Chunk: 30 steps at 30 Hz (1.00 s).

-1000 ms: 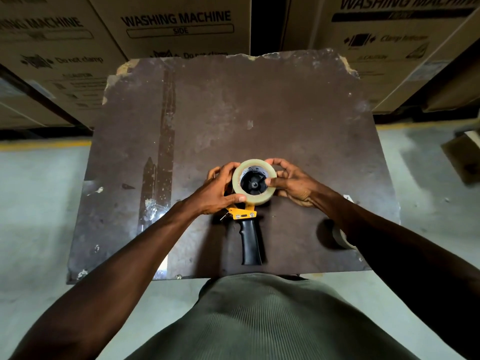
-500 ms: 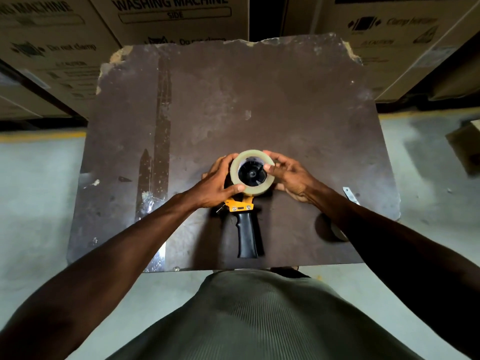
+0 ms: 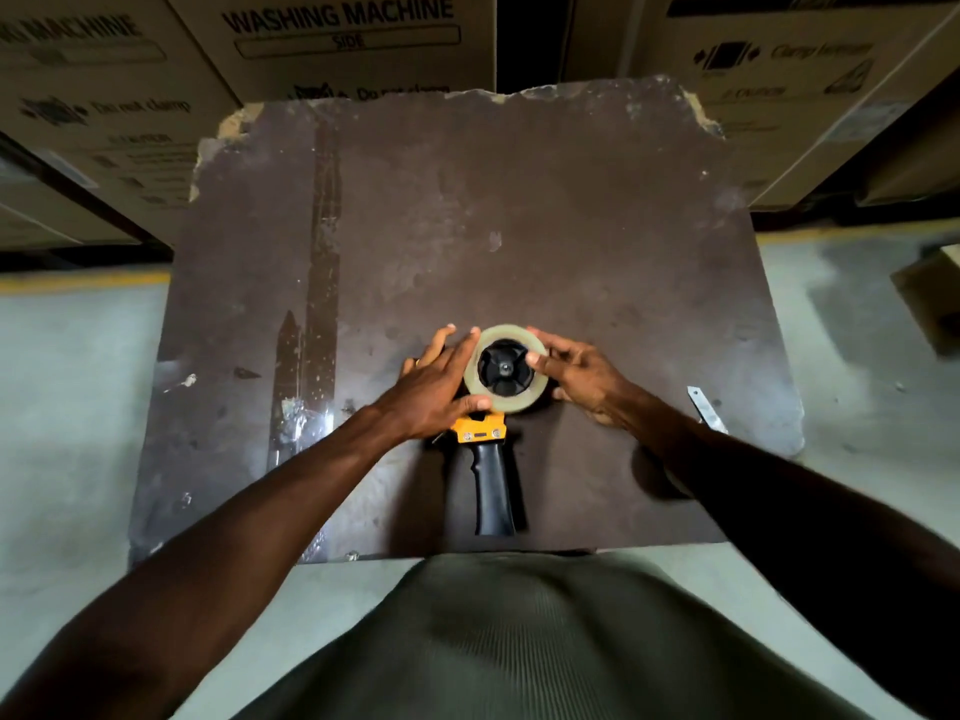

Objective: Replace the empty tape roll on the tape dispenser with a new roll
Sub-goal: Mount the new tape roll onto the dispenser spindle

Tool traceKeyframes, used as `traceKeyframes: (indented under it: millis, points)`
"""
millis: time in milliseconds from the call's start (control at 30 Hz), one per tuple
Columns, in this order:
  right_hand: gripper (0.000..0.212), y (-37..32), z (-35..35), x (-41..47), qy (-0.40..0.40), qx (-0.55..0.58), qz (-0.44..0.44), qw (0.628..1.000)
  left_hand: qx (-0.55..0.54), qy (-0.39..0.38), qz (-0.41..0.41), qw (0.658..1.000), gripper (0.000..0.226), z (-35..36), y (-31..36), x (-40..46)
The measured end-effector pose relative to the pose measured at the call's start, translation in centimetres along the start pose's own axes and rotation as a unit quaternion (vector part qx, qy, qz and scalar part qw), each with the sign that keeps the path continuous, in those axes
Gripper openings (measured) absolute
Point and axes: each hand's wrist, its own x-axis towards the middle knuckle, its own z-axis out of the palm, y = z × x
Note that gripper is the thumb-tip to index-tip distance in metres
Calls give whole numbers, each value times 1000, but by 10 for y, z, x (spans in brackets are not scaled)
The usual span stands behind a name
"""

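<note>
A tape dispenser (image 3: 480,433) with a yellow body and black handle lies flat on the dark brown table (image 3: 519,210), handle pointing toward me. A clear tape roll (image 3: 511,400) sits around its black hub. My left hand (image 3: 439,381) presses the roll's left side, thumb on its lower edge, fingers stretched along the table. My right hand (image 3: 576,374) holds the roll's right side, with a fingertip on the top face by the hub. Under my right forearm a dark round shape (image 3: 657,478), perhaps another roll, is mostly hidden.
A small metal strip (image 3: 704,415) lies on the table near its right edge. Large cardboard boxes (image 3: 343,39) marked "washing machine" stand behind the table. A brown box (image 3: 935,298) sits on the concrete floor at right. The table's front edge is against my body.
My left fingers have straightened and spread flatter beside the roll, and my right fingers have shifted slightly on it. The roll and dispenser stay in place on the table.
</note>
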Motion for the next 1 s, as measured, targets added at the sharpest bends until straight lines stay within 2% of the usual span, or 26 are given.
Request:
traceKeyframes:
  millis: [100, 233, 400, 800, 1000]
  points:
    - [48, -1, -1, 1, -2, 13, -8, 1000, 3, 12, 2, 1000, 95, -2, 3, -1]
    - [48, 0, -3, 2, 27, -53, -35, 998, 17, 24, 17, 999, 95, -1, 1, 3]
    - [48, 11, -2, 8, 31, -55, -41, 997, 37, 45, 26, 998, 94, 2, -1, 1]
    - [48, -5, 11, -10, 26, -32, -6, 999, 85, 38, -6, 996, 95, -2, 9, -5]
    - [48, -11, 19, -15, 57, -95, -4, 994, 66, 55, 12, 996, 96, 2, 9, -9]
